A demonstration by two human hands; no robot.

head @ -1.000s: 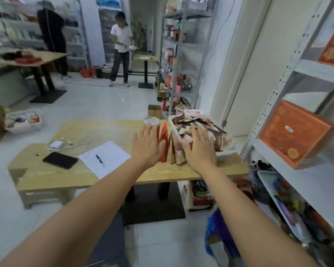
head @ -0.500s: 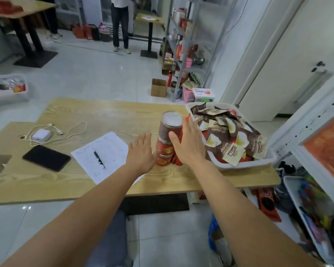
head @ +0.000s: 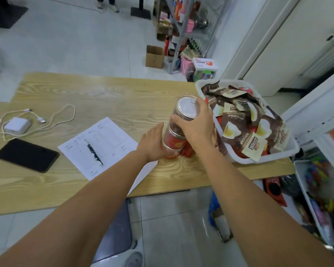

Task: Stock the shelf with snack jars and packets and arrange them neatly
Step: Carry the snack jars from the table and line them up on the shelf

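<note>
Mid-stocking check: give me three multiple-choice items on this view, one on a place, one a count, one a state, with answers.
1. The pen lies: A on the floor; B on the paper sheet; C on a chair.
2. Jars stacked on the table: A one; B four; C two.
3. The right hand: A grips the top jar; B hangs idle; C lies flat.
Answers: B, the pen rests on the sheet; C, one jar stands on another; A, its fingers curl round the top jar.

hands: L hand (head: 152,143) + R hand (head: 198,128) bare | forearms bare to frame edge
</note>
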